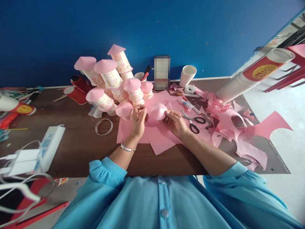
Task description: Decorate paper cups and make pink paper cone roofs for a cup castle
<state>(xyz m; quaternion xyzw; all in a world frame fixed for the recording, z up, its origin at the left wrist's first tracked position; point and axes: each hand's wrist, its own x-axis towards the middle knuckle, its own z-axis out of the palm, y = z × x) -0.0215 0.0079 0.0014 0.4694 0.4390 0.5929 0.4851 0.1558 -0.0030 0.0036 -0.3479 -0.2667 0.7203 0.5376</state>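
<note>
A small pink paper cone (158, 112) is pinched at its right edge by my right hand (175, 122), above pink paper sheets (152, 135). My left hand (138, 120) is just left of the cone, apart from it, with its fingers curled together; whether anything is in them I cannot make out. Behind my left hand stands a cluster of decorated paper-cup towers (111, 79) topped with pink cone roofs. A low cup with a pink roof (124, 109) sits right beside that hand. Black-handled scissors (193, 121) lie open to the right of my right hand.
Pink paper scraps (238, 127) cover the right side of the table. A tall stack of paper cups (252, 76) leans there. A glue tube (192, 105), tape roll (190, 89) and white cup (188, 75) stand or lie behind. At left are a tape ring (104, 127) and a power strip (51, 146).
</note>
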